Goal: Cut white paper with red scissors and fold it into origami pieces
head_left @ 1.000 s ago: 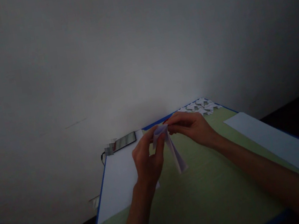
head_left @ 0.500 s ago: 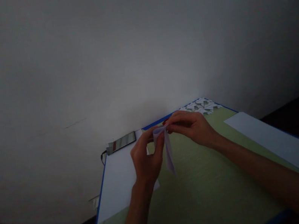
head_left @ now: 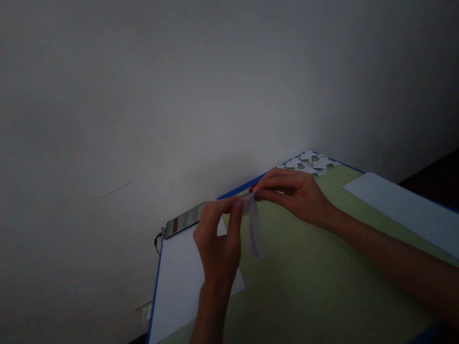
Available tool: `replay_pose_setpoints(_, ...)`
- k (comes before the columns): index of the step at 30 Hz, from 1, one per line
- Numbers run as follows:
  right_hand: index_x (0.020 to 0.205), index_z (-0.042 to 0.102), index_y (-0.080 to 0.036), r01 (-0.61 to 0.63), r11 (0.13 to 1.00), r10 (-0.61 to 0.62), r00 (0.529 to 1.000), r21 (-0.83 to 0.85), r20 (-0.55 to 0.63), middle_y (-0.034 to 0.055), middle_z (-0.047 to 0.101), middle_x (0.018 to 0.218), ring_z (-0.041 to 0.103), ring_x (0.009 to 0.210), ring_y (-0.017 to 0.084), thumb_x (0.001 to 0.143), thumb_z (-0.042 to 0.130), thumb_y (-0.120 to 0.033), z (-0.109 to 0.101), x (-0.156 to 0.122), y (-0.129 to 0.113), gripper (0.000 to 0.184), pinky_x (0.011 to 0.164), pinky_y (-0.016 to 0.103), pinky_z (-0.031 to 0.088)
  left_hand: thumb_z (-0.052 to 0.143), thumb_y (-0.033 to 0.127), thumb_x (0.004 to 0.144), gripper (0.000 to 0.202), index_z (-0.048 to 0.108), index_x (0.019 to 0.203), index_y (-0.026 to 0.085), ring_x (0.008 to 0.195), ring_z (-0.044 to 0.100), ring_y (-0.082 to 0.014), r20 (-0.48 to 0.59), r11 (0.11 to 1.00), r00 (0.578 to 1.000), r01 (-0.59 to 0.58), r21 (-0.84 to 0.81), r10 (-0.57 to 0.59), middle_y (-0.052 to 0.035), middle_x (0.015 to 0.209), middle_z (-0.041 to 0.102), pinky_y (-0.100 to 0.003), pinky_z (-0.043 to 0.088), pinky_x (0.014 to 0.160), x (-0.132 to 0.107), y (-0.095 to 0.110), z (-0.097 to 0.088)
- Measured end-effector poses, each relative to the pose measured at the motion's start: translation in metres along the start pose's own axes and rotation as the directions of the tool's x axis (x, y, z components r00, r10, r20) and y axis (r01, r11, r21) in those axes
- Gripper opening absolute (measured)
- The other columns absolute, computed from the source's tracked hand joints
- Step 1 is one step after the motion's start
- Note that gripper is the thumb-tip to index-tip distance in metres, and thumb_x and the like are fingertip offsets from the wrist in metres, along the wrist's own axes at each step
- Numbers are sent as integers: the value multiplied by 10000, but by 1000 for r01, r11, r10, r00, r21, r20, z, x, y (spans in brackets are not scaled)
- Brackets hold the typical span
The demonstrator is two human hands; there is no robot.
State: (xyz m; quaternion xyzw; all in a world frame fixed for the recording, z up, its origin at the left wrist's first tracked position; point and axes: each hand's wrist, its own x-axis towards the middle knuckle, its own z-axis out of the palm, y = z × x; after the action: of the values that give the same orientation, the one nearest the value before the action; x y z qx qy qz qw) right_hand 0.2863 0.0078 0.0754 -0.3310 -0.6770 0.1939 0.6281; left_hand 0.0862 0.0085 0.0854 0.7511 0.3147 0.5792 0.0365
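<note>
Between my hands, above the far middle of the table, is a narrow white strip of paper, part of it hanging down. My left hand pinches it between thumb and fingers on the left. With closed fingertips my right hand grips the paper's upper right end. A small red spot shows at those fingertips; I cannot make out what it is. The fingers hide the paper's top fold in part.
The green table has a blue edge and meets a grey wall. White sheets lie left and right. A phone with a cable rests at the back left, several folded white paper pieces at the back right.
My left hand has shifted slightly left and its thumb has straightened. The loop in the paper has flattened, and the hanging part has swung left. My right hand has barely moved.
</note>
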Motion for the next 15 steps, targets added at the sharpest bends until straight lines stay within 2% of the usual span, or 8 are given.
replay_pose_setpoints(4,948,842,-268,9,1000,-9,1000,-24,-2,59,771,984,718,899,207,915,764,-335,0,0,2,108,713,327,598,727,191,925,47,751,927,232,801,702,-155,-25,1000,999,-20,18,20,2,869,767,-313,562,781,0,2,0)
replay_pose_setpoints(8,941,843,-276,22,1000,-22,1000,-21,-3,56,775,982,715,892,204,910,765,-358,2,-1,3,117,726,322,597,722,204,923,48,749,899,235,763,696,-154,-56,1000,998,9,20,-7,7,839,766,-307,560,757,-2,3,1)
replay_pose_setpoints(12,931,835,-274,24,1000,-24,1000,10,3,51,773,963,712,887,203,914,760,-352,6,-2,2,110,748,334,593,690,267,940,88,715,869,221,747,694,-164,-62,995,994,94,23,-92,-3,801,744,-304,557,736,-7,0,3)
replay_pose_setpoints(15,909,813,-262,-8,998,7,1000,61,18,46,767,947,707,906,207,909,764,-345,10,-3,3,97,787,345,582,630,311,968,128,672,895,216,702,670,-149,-42,985,985,168,-29,-169,-1,774,711,-253,521,624,-9,-3,6)
